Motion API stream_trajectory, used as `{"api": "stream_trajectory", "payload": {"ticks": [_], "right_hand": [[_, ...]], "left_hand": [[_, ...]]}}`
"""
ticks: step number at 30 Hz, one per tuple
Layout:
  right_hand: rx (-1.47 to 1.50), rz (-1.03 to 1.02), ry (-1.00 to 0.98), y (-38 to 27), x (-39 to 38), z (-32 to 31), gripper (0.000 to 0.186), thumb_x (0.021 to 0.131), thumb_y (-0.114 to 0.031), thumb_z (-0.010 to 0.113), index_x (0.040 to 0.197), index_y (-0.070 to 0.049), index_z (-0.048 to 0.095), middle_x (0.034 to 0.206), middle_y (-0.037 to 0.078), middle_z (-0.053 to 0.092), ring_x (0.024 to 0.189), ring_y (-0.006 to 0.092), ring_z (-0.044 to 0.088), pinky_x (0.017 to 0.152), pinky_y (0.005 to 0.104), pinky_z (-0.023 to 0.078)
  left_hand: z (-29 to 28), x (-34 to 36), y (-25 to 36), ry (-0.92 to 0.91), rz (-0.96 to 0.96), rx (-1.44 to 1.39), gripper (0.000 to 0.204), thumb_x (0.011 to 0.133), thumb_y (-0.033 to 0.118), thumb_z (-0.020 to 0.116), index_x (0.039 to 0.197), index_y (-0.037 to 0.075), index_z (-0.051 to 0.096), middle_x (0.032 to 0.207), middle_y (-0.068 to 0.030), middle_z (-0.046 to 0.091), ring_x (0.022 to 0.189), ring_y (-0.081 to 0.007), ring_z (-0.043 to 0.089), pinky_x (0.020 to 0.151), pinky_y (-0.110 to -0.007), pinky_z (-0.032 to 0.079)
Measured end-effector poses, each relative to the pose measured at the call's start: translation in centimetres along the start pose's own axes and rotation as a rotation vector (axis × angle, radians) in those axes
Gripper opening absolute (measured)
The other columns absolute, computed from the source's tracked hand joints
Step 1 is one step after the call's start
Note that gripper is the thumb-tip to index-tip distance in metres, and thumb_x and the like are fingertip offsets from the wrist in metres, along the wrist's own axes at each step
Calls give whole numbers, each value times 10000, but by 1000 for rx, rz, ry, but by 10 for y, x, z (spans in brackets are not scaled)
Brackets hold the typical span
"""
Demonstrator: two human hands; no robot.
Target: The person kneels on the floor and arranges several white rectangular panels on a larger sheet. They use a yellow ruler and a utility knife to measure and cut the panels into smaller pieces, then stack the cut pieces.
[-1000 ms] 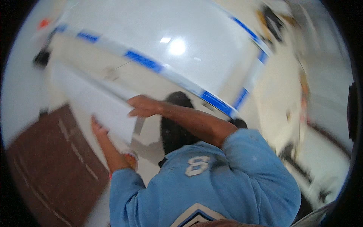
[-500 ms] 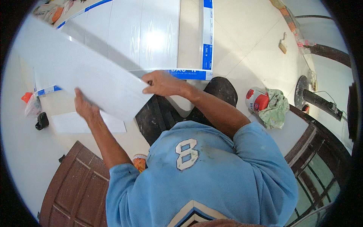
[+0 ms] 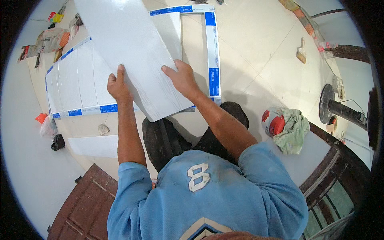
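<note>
A long white panel is held up between my two hands, its near end tilted over my knees. My left hand grips its left edge, thumb on top. On its right edge, my right hand holds on with the thumb lying over the face. Beneath it on the floor lies a rectangular frame with blue-and-white film on its bars. White panels fill the left part of the frame, and a gap shows along its right bar. The held panel hides part of the frame.
To the right are a red-and-white bucket with a green cloth, a brush and a stand fan. On the left lie a white offcut, a black bag, plastic bags and a brown wooden door.
The panel has swung from slanting far left to pointing more straight ahead over the frame. My right hand has shifted right along with it, and my left hand has moved right and up.
</note>
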State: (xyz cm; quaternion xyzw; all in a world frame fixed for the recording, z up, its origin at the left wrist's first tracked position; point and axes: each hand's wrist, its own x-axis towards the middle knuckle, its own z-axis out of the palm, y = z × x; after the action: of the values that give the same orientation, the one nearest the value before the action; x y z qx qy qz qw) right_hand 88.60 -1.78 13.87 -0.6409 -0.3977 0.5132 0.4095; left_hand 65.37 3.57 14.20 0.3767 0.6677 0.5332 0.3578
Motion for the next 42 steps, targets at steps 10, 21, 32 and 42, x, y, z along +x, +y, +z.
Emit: {"api": "stream_trajectory", "payload": {"ticks": [10, 21, 32, 42], "right_hand": [[-28, 54, 149, 55, 6, 16, 426, 1015, -357, 706, 924, 58, 669, 853, 205, 686, 804, 274, 658, 762, 451, 520], [-66, 109, 459, 188, 82, 29, 487, 882, -338, 873, 1119, 51, 702, 971, 152, 736, 858, 257, 683, 835, 394, 559], [54, 201, 182, 214, 111, 45, 253, 965, -137, 773, 1108, 55, 690, 998, 133, 728, 880, 208, 669, 791, 391, 551], [-18, 284, 150, 203, 115, 34, 387, 889, -244, 858, 1093, 39, 690, 933, 129, 725, 773, 218, 680, 629, 395, 555]], "left_hand": [[24, 17, -30, -67, -38, 263, 561, 1013, 397, 775, 665, 129, 425, 689, 47, 381, 679, -103, 332, 569, -334, 312], [-132, 41, -52, 61, -85, 418, 566, 1019, 369, 765, 661, 97, 422, 681, 51, 356, 671, -111, 326, 569, -345, 315], [-179, 32, -50, 206, -118, 384, 504, 995, 365, 798, 691, 79, 514, 722, 45, 435, 708, -113, 390, 622, -346, 365], [-191, 55, -75, 204, -117, 407, 529, 997, 348, 781, 673, 58, 480, 712, 24, 446, 680, -122, 390, 604, -336, 352]]}}
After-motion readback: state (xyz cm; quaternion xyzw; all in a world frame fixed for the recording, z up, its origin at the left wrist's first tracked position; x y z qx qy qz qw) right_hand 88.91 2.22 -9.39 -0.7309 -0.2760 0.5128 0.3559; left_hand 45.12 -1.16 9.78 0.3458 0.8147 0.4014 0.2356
